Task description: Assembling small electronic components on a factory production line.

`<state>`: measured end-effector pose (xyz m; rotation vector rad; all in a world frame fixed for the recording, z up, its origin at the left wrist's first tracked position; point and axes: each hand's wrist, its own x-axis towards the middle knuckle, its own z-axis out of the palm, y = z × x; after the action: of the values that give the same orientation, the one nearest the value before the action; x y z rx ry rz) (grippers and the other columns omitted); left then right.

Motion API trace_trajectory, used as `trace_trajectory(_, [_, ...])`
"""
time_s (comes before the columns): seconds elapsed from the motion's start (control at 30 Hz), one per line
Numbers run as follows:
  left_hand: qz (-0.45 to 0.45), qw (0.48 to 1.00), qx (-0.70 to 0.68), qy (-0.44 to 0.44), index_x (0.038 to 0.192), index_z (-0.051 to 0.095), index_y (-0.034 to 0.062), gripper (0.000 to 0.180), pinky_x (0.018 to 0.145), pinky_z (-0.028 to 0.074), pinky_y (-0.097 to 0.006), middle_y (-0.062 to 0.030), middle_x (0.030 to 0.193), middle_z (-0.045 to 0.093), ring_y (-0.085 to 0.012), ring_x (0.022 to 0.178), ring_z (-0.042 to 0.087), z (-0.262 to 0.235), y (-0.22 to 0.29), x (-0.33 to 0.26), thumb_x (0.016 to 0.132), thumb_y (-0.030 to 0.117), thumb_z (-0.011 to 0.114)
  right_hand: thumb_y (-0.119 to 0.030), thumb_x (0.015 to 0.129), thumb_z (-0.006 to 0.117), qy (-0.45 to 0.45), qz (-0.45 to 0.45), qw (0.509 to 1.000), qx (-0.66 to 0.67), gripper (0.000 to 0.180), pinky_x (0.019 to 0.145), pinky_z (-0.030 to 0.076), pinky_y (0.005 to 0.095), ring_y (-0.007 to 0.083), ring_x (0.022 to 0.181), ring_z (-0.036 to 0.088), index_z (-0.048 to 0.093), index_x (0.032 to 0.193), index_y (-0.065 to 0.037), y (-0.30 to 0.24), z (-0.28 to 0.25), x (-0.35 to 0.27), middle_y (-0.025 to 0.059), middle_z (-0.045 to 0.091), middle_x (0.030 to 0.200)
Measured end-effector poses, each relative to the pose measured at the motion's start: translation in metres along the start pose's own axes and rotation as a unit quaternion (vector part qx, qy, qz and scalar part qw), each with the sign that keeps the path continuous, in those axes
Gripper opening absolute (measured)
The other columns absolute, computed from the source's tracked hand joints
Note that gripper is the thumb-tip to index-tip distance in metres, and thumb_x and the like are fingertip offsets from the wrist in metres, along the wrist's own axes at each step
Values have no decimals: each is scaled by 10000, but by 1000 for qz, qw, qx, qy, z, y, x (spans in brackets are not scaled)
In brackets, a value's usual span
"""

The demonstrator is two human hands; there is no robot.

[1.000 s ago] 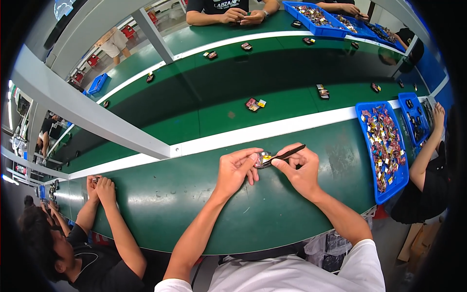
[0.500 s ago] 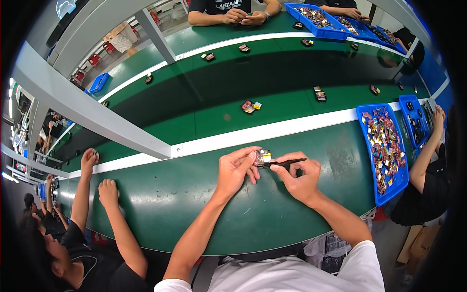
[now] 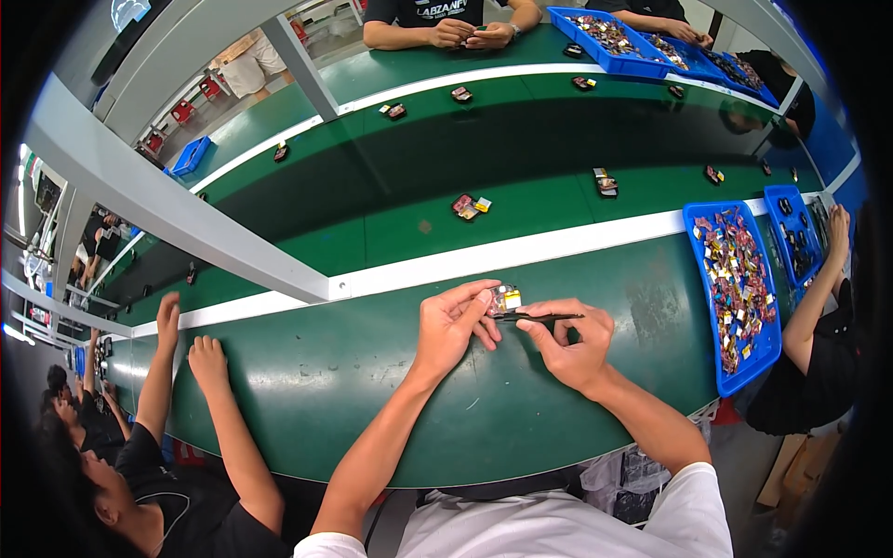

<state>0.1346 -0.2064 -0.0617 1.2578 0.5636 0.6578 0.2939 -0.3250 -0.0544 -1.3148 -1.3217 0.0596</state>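
Observation:
Above the green worktop, my left hand is closed on a small electronic assembly. It has a clear and dark housing and a yellow-and-white part on top. My right hand pinches black tweezers, their tip pointing left at the assembly's lower edge. Whether the tip touches or grips any part is too small to tell. Nearest to my right hand on the far right stands a blue tray full of small pink, yellow and white parts.
Beyond a white rail, a green conveyor belt carries similar assemblies, one straight ahead. A grey frame post slants across the left. Co-workers sit left, right and opposite. A second blue tray holds black parts.
Assemblies on the conveyor have shifted slightly left. The left co-worker's far hand has let go of a piece, which now lies on the belt. My hands have barely moved.

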Motion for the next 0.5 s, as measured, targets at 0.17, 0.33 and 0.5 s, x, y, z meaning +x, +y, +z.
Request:
trace_trajectory(0.17, [9, 1000, 0, 16, 1211, 641, -120, 334, 513, 584, -294, -186, 888, 707, -209, 625, 695, 4, -2, 1, 1034, 153, 565, -18, 743, 848, 7, -34, 999, -6, 231, 434, 335, 239, 64, 396, 393, 731, 937, -63, 3, -1, -1, 33, 751, 813])
trace_trajectory(0.33, [5, 1000, 2, 5, 1213, 640, -119, 323, 509, 583, -294, -185, 878, 707, -210, 625, 699, 4, -3, 2, 1032, 137, 565, -19, 746, 847, -2, -25, 1000, -10, 216, 437, 335, 243, 66, 397, 394, 737, 928, -57, 4, -1, -1, 28, 755, 819])
trace_trajectory(0.5, [2, 1000, 3, -4, 1218, 639, -118, 321, 508, 582, -291, -182, 872, 707, -210, 625, 702, 5, -4, 3, 1031, 132, 566, -17, 747, 848, -4, 19, 1000, 4, 148, 434, 336, 242, 61, 404, 396, 743, 850, -31, 5, -3, -1, 28, 755, 823])
